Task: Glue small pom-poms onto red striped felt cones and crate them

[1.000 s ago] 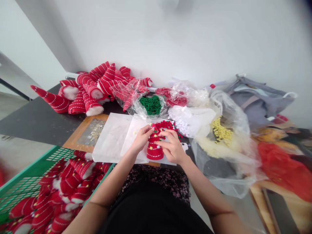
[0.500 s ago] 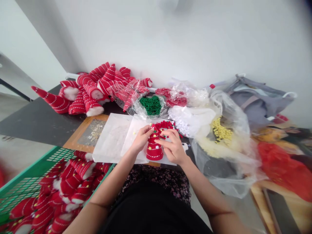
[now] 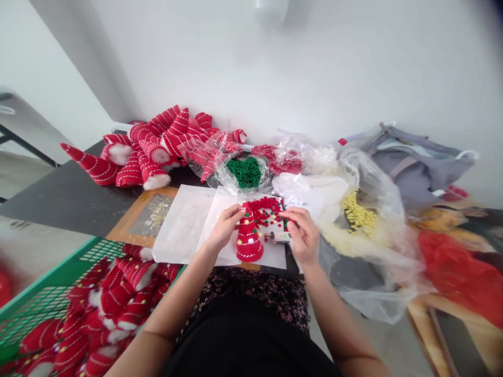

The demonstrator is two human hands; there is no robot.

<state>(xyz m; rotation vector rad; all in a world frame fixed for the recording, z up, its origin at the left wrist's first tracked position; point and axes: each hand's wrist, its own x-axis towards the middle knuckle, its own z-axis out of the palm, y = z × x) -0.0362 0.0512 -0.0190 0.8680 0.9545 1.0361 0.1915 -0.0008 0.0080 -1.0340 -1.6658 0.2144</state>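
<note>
My left hand (image 3: 228, 224) pinches the top of a red felt cone (image 3: 250, 246), which has white stitched stripes and small white, yellow and green pompoms on it. The cone stands tilted slightly on white paper (image 3: 271, 257). Beside it on the right, my right hand (image 3: 302, 233) hovers at the edge of a spread of red and green pompoms (image 3: 265, 209). Its thumb and fingers are curled together, and what is between them is too small to make out. Just left of that hand lies a white glue gun (image 3: 281, 237), its tip toward the cone.
A pile of striped red cones (image 3: 157, 144) lies at the back left. More fill a green basket (image 3: 51, 277) at lower left. Bags of green pompoms (image 3: 245, 172), white pompoms (image 3: 291, 197) and yellow pompoms (image 3: 357, 212) stand behind and right. A grey bag (image 3: 416, 162) sits far right.
My right hand has moved from the cone's side rightward to the pompoms' edge, uncovering the glue gun. My left hand still holds the cone's top. The view has shifted slightly.
</note>
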